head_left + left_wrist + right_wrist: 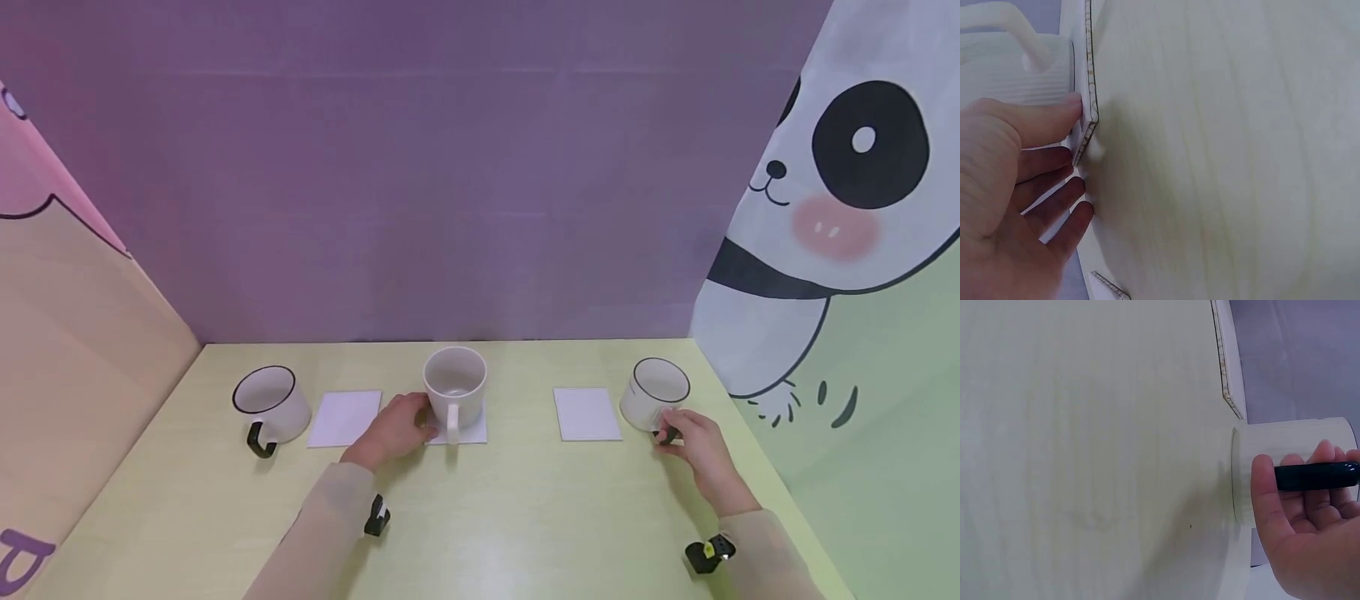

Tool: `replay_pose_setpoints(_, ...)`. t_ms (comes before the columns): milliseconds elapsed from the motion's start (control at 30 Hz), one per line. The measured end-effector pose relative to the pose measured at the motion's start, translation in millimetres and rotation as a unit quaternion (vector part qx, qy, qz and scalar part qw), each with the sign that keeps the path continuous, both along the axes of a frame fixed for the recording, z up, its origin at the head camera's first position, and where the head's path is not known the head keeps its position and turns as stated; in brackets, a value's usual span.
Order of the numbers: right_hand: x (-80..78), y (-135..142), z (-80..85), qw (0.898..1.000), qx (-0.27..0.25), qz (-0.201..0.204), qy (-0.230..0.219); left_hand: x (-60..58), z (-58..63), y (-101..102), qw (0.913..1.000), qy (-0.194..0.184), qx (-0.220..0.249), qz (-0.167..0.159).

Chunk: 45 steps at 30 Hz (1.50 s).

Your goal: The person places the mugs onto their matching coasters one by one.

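A white mug [453, 383] with a white handle stands on the middle white coaster [474, 432]. My left hand [397, 427] is beside it; its thumb [1054, 123] touches the coaster's near corner, and the other fingers lie fairly straight and spread by the left side. At the right, a white mug with a black rim [647, 398] stands on the table, just right of a square coaster [588, 414]. My right hand [701, 454] grips that mug's black handle [1316, 476], with the fingers curled around it.
Another black-rimmed mug [279, 411] stands on the table at the left, its black handle toward me. Right of it lies a square coaster [344, 419]. A purple wall [450, 208] rises behind the pale wooden table [510, 525], with printed panels on both sides.
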State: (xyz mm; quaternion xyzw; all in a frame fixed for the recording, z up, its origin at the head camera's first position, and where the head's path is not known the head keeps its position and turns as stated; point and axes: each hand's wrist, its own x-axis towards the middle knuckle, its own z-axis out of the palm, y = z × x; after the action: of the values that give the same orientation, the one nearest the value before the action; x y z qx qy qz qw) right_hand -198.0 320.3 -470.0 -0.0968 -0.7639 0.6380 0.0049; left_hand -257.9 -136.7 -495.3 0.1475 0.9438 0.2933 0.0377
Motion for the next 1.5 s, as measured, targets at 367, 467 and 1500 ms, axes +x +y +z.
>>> replay_pose_setpoints(367,-0.3,-3,-1.3,1.000,-0.007,-0.014,-0.013,8.7,31.6,-10,0.9962,0.056,-0.015,0.064)
replay_pose_setpoints(467,-1.4,-1,-1.6,1.000,-0.006,-0.014,-0.009,12.1,38.3,-7,0.9938,0.068,-0.026,0.085)
replay_pose_setpoints(1500,-3.4,0,-2.6,1.000,-0.005,-0.019,-0.022,39.9,97.6,38,0.9485,0.297,0.056,0.094)
